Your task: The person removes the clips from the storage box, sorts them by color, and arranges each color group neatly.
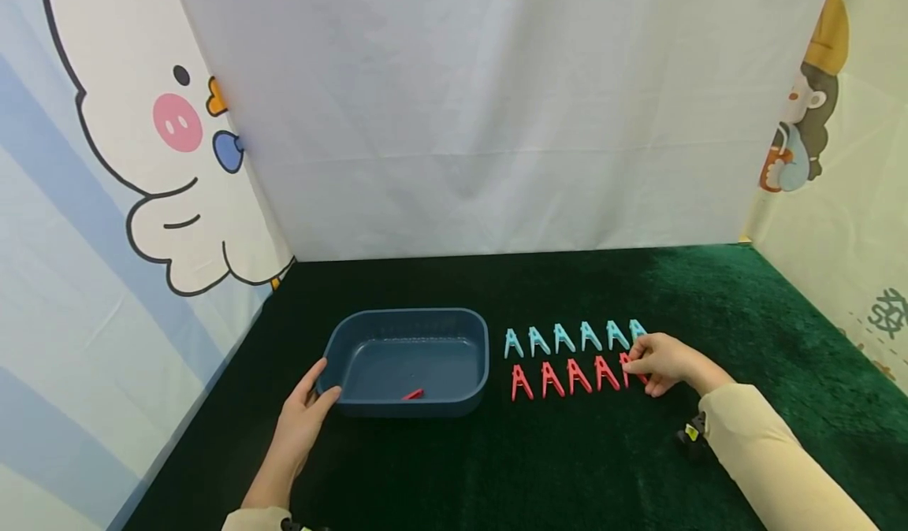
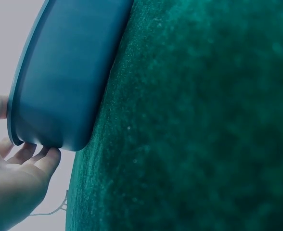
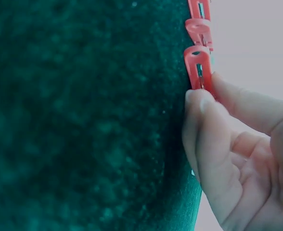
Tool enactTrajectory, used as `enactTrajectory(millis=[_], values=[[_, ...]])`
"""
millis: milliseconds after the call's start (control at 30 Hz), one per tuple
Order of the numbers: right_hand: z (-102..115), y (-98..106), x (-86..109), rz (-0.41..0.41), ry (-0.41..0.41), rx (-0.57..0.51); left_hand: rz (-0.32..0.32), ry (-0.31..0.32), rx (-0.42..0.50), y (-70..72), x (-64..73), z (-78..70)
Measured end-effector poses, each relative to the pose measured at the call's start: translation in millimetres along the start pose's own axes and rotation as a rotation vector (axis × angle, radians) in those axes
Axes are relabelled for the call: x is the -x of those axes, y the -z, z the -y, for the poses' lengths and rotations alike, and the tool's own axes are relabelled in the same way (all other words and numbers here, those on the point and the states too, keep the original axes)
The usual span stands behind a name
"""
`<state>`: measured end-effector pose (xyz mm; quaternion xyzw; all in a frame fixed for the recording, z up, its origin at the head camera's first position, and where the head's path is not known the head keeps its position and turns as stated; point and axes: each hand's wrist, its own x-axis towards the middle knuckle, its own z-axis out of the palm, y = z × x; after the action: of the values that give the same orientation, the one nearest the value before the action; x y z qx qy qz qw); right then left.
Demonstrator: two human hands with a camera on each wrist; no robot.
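Observation:
My right hand (image 1: 664, 362) pinches the red clothespin (image 1: 627, 365) at the right end of the front row, between thumb and fingertips. In the right wrist view, that clothespin (image 3: 198, 67) stands out past the fingertips, close to the dark green cloth. My left hand (image 1: 296, 421) holds the near left corner of a blue plastic basin (image 1: 478, 393), thumb at the rim and fingers along the outer wall. Inside the basin, a single red clothespin (image 1: 414, 394) lies by the near wall.
Several more red clothespins (image 1: 574, 375) stretch leftward in the front row. Behind them runs a row of several light blue clothespins (image 1: 563, 337), right of the basin. Dark green cloth (image 1: 553, 468) covers the table, and a white curtain (image 1: 482, 121) hangs at its back edge.

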<state>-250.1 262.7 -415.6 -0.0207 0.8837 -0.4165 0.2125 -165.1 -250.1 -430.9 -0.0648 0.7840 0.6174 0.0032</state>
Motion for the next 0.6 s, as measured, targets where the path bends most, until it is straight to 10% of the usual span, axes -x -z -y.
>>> enactTrajectory(millis=[600], values=[[15.9,26.3,9.1,-0.063,0.114,-0.014,0.007,-0.008,0.015,-0.6,1.2,-0.9]])
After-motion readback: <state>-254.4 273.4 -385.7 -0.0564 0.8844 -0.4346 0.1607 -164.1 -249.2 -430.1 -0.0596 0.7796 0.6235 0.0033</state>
